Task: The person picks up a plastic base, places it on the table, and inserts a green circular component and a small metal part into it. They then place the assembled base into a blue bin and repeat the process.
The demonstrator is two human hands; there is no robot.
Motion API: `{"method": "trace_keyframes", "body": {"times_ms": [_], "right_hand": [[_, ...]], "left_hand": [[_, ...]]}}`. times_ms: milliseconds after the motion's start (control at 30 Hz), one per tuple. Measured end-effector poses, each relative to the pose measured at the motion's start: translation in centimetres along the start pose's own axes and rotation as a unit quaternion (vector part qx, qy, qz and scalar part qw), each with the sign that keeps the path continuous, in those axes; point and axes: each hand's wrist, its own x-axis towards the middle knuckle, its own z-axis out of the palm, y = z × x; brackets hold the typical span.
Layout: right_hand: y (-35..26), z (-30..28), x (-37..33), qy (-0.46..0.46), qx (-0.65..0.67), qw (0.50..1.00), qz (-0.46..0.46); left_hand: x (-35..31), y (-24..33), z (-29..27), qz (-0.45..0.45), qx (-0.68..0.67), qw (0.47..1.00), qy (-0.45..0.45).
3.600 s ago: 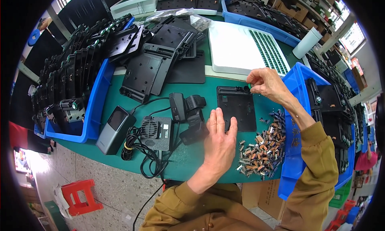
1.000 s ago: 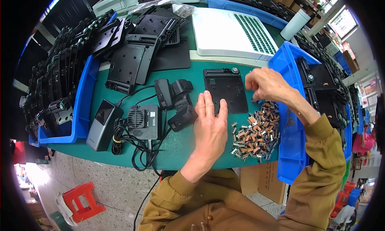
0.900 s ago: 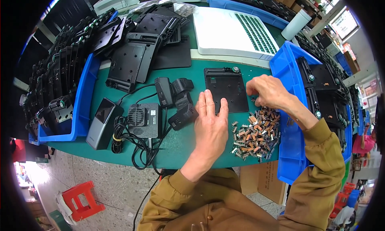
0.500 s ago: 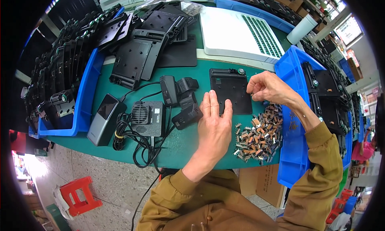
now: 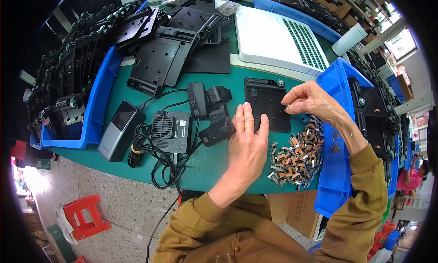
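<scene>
A flat black plastic panel (image 5: pixel 266 101) lies on the green table mat, with a roller-like bar and a small round metal piece along its far edge. My left hand (image 5: pixel 248 151) rests over its near left side, fingers stretched out and holding nothing. At the panel's right edge, my right hand (image 5: pixel 312 101) has thumb and fingertips pinched together. Whatever sits between them is too small or hidden to name. Just below that hand spreads a heap of small slide switches (image 5: pixel 295 159) with metal legs and brown or white parts.
Blue bins (image 5: pixel 335 171) packed with black panels flank the mat. Left of my hands are a grey power bank (image 5: pixel 120 130), a vented box (image 5: pixel 170 131), coiled black cable (image 5: pixel 141 146) and a black strapped device (image 5: pixel 214 114). Behind stand stacked panels (image 5: pixel 159 57), a white tray (image 5: pixel 269 35) and a white cylinder (image 5: pixel 349 39).
The whole view has shifted slightly. My right hand stays pinched beside the panel's right edge, its fingers a little lower over it. My left hand keeps its flat pose.
</scene>
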Motion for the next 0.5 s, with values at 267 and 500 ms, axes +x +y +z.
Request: {"method": "trace_keyframes", "body": {"times_ms": [267,500], "right_hand": [[1.3,0.9,0.9,0.122,-0.054,0.990,-0.054],[1.0,1.7,1.0,0.143,-0.131,0.978,-0.077]], "left_hand": [[0.1,0.2,-0.1,0.001,-0.001,1.000,-0.003],[0.0,0.1,0.0,-0.003,-0.001,1.000,-0.002]]}}
